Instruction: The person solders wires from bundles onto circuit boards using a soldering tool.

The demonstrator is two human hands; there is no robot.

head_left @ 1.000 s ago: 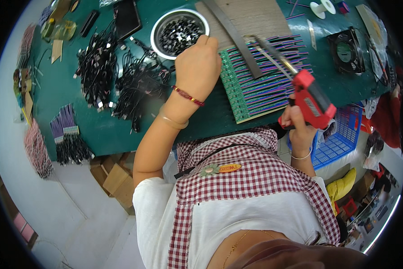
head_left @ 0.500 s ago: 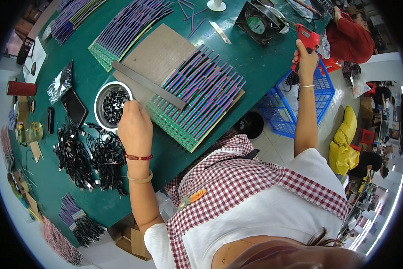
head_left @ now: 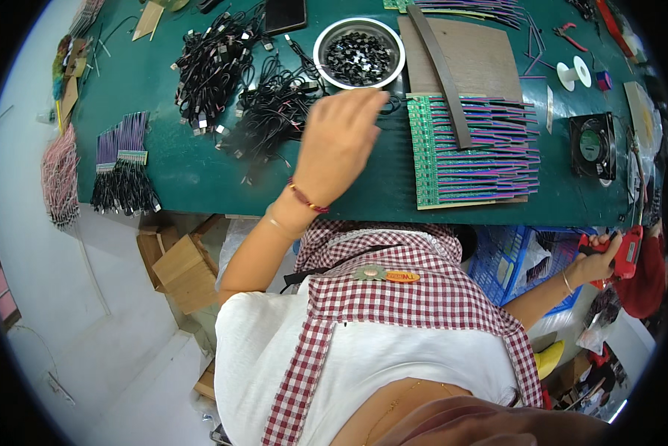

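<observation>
My left hand (head_left: 338, 145) is over the green table, just in front of a metal bowl (head_left: 321, 63) of small black parts. Its fingers reach toward the right with the thumb apart, and nothing shows in them. A dark cable loop lies by the fingertips. Past the table's edge at the far right, my right hand (head_left: 595, 266) grips a red soldering gun (head_left: 629, 253) by its handle, with its thin metal tip pointing away from me. Between the hands lies a row of green circuit boards (head_left: 425, 152) with purple and black wires, a grey metal bar (head_left: 445, 82) across them.
Bundles of black USB cables (head_left: 213, 74) lie left of the bowl. A brown board (head_left: 482, 56) sits behind the circuit boards. At the right are a black fan (head_left: 592, 146), a white spool (head_left: 574, 73) and red pliers (head_left: 570, 36). A blue crate (head_left: 497, 256) stands below the table's edge.
My view has turned, so the table now lies straight across. My left hand has drawn back from the bowl's rim toward me. My right hand still holds the soldering gun.
</observation>
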